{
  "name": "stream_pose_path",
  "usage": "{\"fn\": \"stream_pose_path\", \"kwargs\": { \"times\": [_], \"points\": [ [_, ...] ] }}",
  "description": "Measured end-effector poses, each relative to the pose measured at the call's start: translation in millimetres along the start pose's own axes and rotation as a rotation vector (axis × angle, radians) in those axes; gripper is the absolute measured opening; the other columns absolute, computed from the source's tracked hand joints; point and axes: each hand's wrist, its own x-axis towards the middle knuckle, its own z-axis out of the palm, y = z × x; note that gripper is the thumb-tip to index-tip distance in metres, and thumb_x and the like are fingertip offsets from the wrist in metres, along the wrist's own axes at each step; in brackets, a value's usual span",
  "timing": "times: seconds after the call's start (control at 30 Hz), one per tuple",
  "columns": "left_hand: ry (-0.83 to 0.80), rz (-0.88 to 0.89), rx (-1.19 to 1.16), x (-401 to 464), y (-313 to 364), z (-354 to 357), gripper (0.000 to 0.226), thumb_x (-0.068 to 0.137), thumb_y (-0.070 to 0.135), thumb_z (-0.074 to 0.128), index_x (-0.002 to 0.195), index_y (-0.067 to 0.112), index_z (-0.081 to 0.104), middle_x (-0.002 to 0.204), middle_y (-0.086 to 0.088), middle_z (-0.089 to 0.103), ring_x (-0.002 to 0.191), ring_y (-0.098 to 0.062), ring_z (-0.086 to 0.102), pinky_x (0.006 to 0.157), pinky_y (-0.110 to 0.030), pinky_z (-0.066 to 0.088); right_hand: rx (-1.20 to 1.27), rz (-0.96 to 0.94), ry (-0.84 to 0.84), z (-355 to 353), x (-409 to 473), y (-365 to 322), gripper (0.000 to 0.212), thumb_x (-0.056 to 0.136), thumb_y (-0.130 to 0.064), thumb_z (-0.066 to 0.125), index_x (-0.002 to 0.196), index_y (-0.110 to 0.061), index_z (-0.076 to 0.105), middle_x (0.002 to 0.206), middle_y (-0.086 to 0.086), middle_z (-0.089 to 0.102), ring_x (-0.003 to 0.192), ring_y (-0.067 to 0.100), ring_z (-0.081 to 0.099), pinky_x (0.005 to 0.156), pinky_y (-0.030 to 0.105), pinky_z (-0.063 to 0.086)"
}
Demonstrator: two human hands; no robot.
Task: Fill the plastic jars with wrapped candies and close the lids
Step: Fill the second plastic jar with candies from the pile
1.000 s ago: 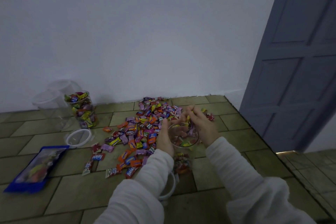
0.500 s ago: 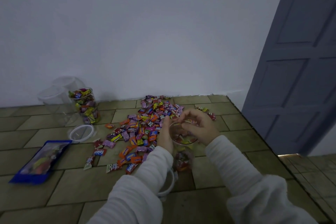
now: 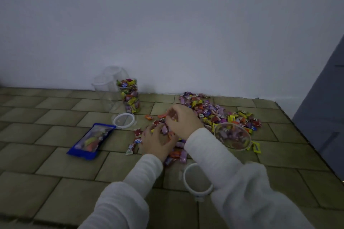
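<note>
A heap of wrapped candies (image 3: 214,111) lies on the tiled floor by the wall. An open clear jar (image 3: 232,136), partly filled, stands free at the heap's right side, and neither hand touches it. My left hand (image 3: 157,142) lies on the near-left edge of the heap with its fingers curled over a few candies. My right hand (image 3: 183,121) is just beyond it, its fingers bent down and closed on candies; the motion blurs them. One full jar (image 3: 130,96) without a lid stands to the left. One white lid (image 3: 197,182) lies by my right sleeve.
Two empty clear jars (image 3: 109,83) stand against the wall behind the full one. A second lid (image 3: 123,120) and a blue candy bag (image 3: 91,140) lie on the floor at the left. A grey door (image 3: 323,102) borders the right side.
Both hands left the mouth of the open jar and moved left onto the candy heap. The jar now stands alone to their right. The view swung left.
</note>
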Motion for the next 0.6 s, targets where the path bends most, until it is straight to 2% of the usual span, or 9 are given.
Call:
{"fn": "stream_pose_path", "kwargs": {
  "times": [0.03,0.1,0.17,0.23,0.33,0.43,0.6],
  "points": [
    [-0.016,-0.035,0.138,-1,-12,-4,0.088,0.065,0.075,0.054,0.141,0.038,0.031,0.155,-0.002,0.015,0.143,-0.027,0.012,0.113,-0.052,0.017,-0.063,0.02,-0.03,14,9,3,0.011,0.086,-0.019,0.055,0.095,-0.019,0.062,0.094,-0.002,0.06,0.093,0.018,0.058,0.081,0.032,0.049],
    [-0.1,-0.076,0.311,-1,-31,-7,0.112,0.056,0.086,0.051,0.148,0.041,0.005,0.158,0.001,-0.012,0.145,-0.028,-0.01,0.113,-0.058,0.005,-0.198,0.033,-0.103,40,25,8,0.016,0.087,-0.021,0.054,0.101,-0.019,0.061,0.104,0.001,0.056,0.102,0.023,0.055,0.087,0.035,0.047],
    [-0.192,-0.106,0.429,0,-47,-7,0.127,0.047,0.093,0.049,0.146,0.042,-0.011,0.155,0.002,-0.027,0.143,-0.029,-0.02,0.112,-0.061,0.001,-0.353,0.042,-0.197,62,39,16,0.023,0.09,-0.025,0.05,0.111,-0.02,0.057,0.118,0.005,0.051,0.112,0.026,0.049,0.092,0.037,0.043],
    [-0.241,-0.136,0.466,6,-56,-7,0.131,0.043,0.095,0.048,0.144,0.044,-0.018,0.152,0.002,-0.034,0.142,-0.031,-0.024,0.111,-0.062,-0.002,-0.467,0.012,-0.273,81,52,25,0.031,0.092,-0.028,0.047,0.121,-0.02,0.052,0.126,0.008,0.045,0.12,0.029,0.043,0.098,0.041,0.037],
    [-0.271,-0.143,0.498,17,-62,-8,0.129,0.046,0.095,0.047,0.144,0.043,-0.018,0.152,0.001,-0.033,0.142,-0.032,-0.023,0.111,-0.061,-0.003,-0.551,-0.052,-0.354,103,68,41,0.045,0.094,-0.036,0.043,0.136,-0.023,0.04,0.139,0.008,0.036,0.131,0.029,0.032,0.106,0.05,0.028],
    [-0.252,-0.097,0.513,32,-68,-9,0.121,0.056,0.092,0.044,0.149,0.036,-0.011,0.157,-0.001,-0.021,0.144,-0.03,-0.015,0.113,-0.057,0.0,-0.554,-0.096,-0.372,118,83,52,0.052,0.095,-0.044,0.041,0.144,-0.027,0.032,0.152,0.004,0.023,0.14,0.026,0.02,0.11,0.049,0.023],
    [-0.22,-0.021,0.561,54,-75,-7,0.088,0.082,0.073,0.033,0.151,0.028,0.003,0.159,0.002,-0.002,0.145,-0.026,0.005,0.115,-0.052,0.011,-0.604,-0.141,-0.471,138,109,66,0.055,0.099,-0.047,0.034,0.149,-0.029,0.021,0.159,0.0,0.006,0.147,0.025,0.004,0.114,0.05,0.017]
  ]
}}
